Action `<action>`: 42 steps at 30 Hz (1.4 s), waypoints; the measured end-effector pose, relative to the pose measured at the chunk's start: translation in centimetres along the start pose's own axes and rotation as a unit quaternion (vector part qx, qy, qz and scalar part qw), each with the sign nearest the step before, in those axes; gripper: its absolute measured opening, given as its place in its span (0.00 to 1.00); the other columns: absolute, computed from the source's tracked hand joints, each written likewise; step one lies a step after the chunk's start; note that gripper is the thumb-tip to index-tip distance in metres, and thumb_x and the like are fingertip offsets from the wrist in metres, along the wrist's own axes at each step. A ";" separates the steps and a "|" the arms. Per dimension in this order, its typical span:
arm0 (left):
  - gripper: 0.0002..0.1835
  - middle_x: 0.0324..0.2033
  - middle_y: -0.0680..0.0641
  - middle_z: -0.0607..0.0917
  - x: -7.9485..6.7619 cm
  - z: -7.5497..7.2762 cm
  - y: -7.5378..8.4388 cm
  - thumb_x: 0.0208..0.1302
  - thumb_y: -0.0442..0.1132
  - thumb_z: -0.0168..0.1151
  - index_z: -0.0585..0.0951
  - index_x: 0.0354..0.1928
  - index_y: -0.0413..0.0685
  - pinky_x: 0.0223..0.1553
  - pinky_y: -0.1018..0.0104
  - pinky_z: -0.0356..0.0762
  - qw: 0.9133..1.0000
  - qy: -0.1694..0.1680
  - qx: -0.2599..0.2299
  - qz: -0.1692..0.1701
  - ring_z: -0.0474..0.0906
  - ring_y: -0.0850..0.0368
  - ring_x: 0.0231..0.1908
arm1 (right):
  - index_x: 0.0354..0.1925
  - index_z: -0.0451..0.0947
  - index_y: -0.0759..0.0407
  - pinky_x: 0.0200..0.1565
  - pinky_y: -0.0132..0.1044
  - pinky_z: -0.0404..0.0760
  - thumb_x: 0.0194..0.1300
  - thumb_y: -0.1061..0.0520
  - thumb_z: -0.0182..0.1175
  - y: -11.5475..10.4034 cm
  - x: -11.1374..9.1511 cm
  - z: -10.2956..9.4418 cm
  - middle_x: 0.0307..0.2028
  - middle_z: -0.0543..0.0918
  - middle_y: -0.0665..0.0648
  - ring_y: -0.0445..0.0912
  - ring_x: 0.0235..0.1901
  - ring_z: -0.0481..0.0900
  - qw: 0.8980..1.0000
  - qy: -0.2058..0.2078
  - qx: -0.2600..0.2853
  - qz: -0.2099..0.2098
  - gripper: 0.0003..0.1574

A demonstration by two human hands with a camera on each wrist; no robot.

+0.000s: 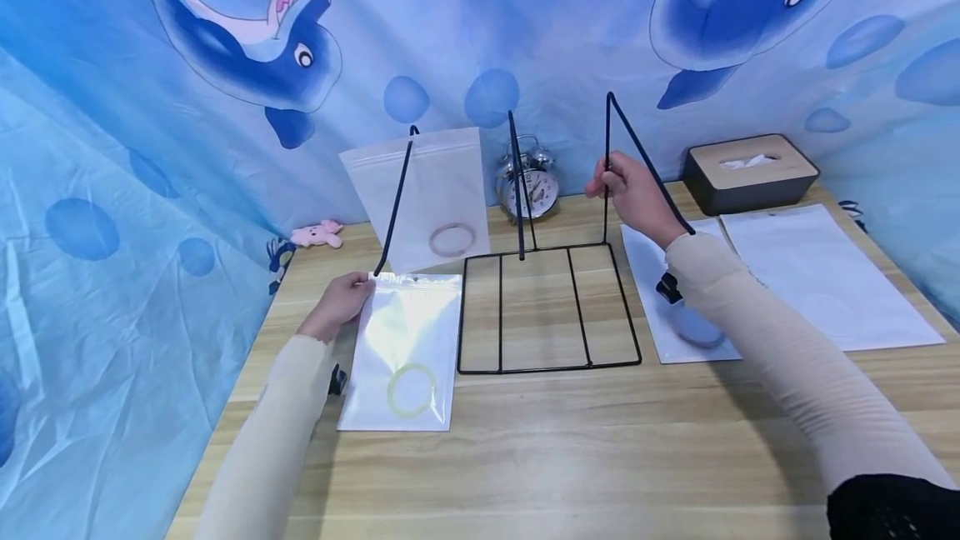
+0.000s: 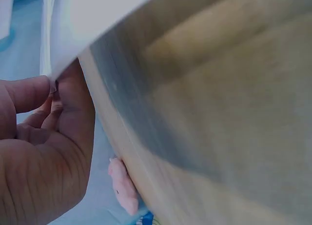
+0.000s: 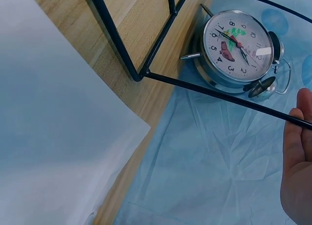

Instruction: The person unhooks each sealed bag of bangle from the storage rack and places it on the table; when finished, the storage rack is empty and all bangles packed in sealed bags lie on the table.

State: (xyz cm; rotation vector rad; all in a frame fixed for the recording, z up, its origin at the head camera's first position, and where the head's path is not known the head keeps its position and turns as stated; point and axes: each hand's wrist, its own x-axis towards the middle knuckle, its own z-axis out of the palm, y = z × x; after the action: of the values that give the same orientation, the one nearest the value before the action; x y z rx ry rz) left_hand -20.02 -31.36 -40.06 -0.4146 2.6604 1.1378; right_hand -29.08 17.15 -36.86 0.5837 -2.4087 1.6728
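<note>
Pinching the upper left corner of a glossy white zip bag [image 1: 405, 357], the left hand [image 1: 337, 307] shows its fingers together in the head view. The bag is just left of the base of a black wire rack [image 1: 551, 371], its long axis running front to back, zip end pointing away from the person, a pale yellow-green ring [image 1: 411, 390] at the near end. A frosted white zip bag [image 1: 420, 198] hangs tilted from the rack's left prong. The right hand [image 1: 633, 190] has its fingers curled on the rack's right upright. Right of the rack lie flat white bags [image 1: 825, 282].

From the left wrist, thumb and fingers clamp the bag's corner, and the bag's edge stands clear of the wood-grain table [image 2: 234, 112]; a pink plush toy [image 2: 123, 186] shows below, the rack unseen.

From the right wrist, the rack's smooth rod crosses the fingers, the thumb hidden; a metal twin-bell clock [image 3: 239, 47] is beyond the rack, its printed dial plain.
</note>
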 end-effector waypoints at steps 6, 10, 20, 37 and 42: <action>0.23 0.58 0.36 0.72 2.0 0.3 0.5 0.79 0.42 0.42 0.69 0.66 0.34 0.45 0.60 0.69 0.999 0.020 0.029 -0.006 0.69 0.45 0.51 | 0.45 0.68 0.64 0.57 0.50 0.75 0.80 0.57 0.42 0.1 0.1 -0.1 0.44 0.79 0.62 0.51 0.46 0.80 1.000 -0.001 0.000 -0.004 0.12; 0.23 0.57 0.37 0.72 2.7 0.3 0.6 0.79 0.41 0.41 0.68 0.68 0.35 0.43 0.62 0.68 0.999 0.023 0.025 -0.034 0.69 0.46 0.50 | 0.46 0.68 0.64 0.58 0.49 0.75 0.80 0.59 0.42 -0.3 0.0 -0.2 0.44 0.79 0.61 0.50 0.46 0.80 1.000 -0.003 -0.006 0.006 0.10; 0.21 0.52 0.37 0.72 3.8 0.0 0.4 0.79 0.41 0.42 0.71 0.63 0.34 0.39 0.62 0.68 0.998 0.030 0.028 -0.038 0.69 0.47 0.45 | 0.45 0.68 0.62 0.57 0.48 0.75 0.80 0.60 0.42 -0.7 0.0 0.0 0.43 0.79 0.60 0.50 0.46 0.80 1.000 0.003 -0.021 0.007 0.09; 0.25 0.65 0.35 0.72 4.3 -0.6 1.0 0.77 0.43 0.50 0.70 0.70 0.40 0.63 0.45 0.65 0.995 0.077 0.015 -0.066 0.68 0.39 0.62 | 0.46 0.69 0.62 0.57 0.50 0.75 0.80 0.54 0.41 -0.1 -0.2 -0.3 0.44 0.80 0.59 0.50 0.47 0.80 0.999 0.004 -0.035 -0.006 0.14; 0.23 0.64 0.36 0.73 4.3 -0.6 0.6 0.77 0.42 0.50 0.72 0.68 0.41 0.63 0.46 0.65 0.994 0.087 0.009 -0.059 0.68 0.41 0.61 | 0.45 0.68 0.64 0.55 0.49 0.75 0.79 0.53 0.42 -0.1 -0.5 -0.1 0.44 0.80 0.61 0.51 0.47 0.80 1.000 -0.004 -0.020 -0.016 0.15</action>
State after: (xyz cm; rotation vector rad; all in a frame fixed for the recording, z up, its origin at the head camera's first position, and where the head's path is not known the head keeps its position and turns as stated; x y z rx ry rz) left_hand -24.31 -32.19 -40.58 -0.6881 2.7462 1.0885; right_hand -28.61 17.28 -36.89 0.6206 -2.4189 1.6084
